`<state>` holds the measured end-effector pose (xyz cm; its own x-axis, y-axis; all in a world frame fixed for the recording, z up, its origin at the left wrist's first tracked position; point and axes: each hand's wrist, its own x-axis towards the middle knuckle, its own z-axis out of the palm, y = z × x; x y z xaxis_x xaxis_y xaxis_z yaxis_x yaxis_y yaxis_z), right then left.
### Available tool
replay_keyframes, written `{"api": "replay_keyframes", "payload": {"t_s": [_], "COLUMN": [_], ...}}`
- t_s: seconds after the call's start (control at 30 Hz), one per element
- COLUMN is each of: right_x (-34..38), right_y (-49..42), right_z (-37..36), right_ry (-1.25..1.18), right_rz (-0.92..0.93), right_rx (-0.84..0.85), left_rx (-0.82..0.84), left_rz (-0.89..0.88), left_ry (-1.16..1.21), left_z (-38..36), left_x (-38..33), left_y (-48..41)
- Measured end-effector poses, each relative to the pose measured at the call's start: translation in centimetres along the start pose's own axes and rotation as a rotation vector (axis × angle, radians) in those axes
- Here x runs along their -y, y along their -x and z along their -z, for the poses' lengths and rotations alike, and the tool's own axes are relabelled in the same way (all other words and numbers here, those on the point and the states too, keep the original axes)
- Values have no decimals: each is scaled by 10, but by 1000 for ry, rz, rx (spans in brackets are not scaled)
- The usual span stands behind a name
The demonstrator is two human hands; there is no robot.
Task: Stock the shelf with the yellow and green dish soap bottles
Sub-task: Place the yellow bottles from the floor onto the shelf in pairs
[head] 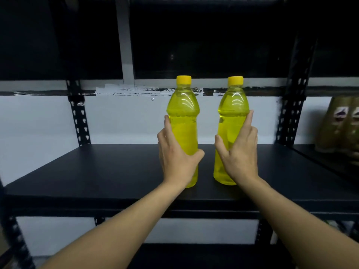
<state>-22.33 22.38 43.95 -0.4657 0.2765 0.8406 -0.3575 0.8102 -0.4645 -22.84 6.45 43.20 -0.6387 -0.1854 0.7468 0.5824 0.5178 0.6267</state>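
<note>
Yellow liquid fills two clear plastic bottles standing upright on the black shelf [97,167], their long axes vertical and their yellow screw caps pointing to the top of the frame. Neither bottle carries a label or any readable writing. The left bottle [183,113] stands just left of the frame's centre and the right bottle [232,113] just right of it, apart from each other with a gap of bare shelf between them, both set near the front edge of the board.

The left hand [175,156] is wrapped loosely around the lower body of the left bottle, fingers along its left side and thumb curled across the front. The right hand [240,152] cups the right bottle in the same way, fingers stretched up its right side and thumb against its left side. Both forearms are bare and reach in from the lower corners of the frame.

The shelf is a matte black board in a dark metal rack with slotted uprights [80,121]. Behind it is a pale wall with a black band and patchy paint at cap height, and darkness above. At the right edge of the frame, on a neighbouring shelf, stand brownish bottles [342,123] with small pale labels showing a dark mark; the print is too blurred to read. A lower shelf shows dimly at the bottom.
</note>
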Motion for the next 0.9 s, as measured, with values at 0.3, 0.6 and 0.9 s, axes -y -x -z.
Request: {"api": "replay_keyframes", "payload": {"t_s": [0.3, 0.6, 0.9], "right_x": [-46, -66, -71], "right_y": [-41, -60, -61], "right_z": [-60, -92, -86], "right_ry": [38, 4, 68], "right_rz": [13, -6, -60], "right_rx": [-12, -7, 11], "left_rx": [-17, 25, -20], "left_rz": [-92, -141, -179], "left_ry": [-114, -133, -309], "left_z": [-60, -83, -79], "left_x": [54, 74, 80], "left_y": [-58, -83, -86]}}
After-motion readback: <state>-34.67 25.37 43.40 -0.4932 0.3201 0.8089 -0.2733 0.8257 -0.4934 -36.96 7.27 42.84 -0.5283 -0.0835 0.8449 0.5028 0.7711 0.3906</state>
